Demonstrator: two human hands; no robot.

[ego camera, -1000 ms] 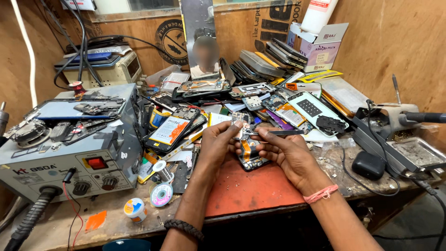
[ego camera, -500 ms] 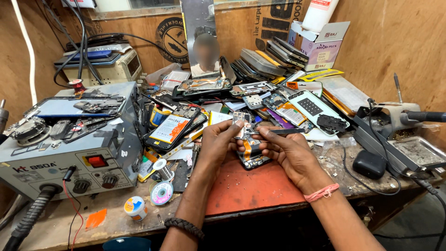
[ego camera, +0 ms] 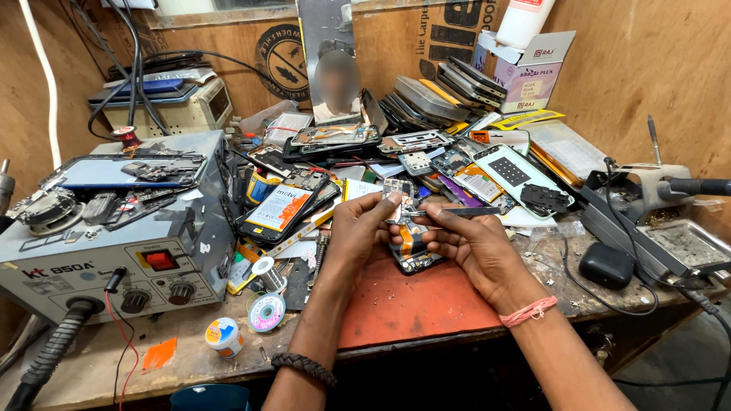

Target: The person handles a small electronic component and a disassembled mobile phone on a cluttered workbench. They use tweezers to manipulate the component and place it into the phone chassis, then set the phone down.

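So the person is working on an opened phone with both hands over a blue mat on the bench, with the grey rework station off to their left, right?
Not quite: the mat is red-orange, not blue, as the head view shows. The rest holds: the left hand and right hand work on the opened phone above it, and the grey rework station sits to the person's left.

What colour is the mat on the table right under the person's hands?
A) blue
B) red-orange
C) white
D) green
B: the left hand and right hand work on an opened phone above a flat red-orange mat that lies on the cluttered wooden bench.
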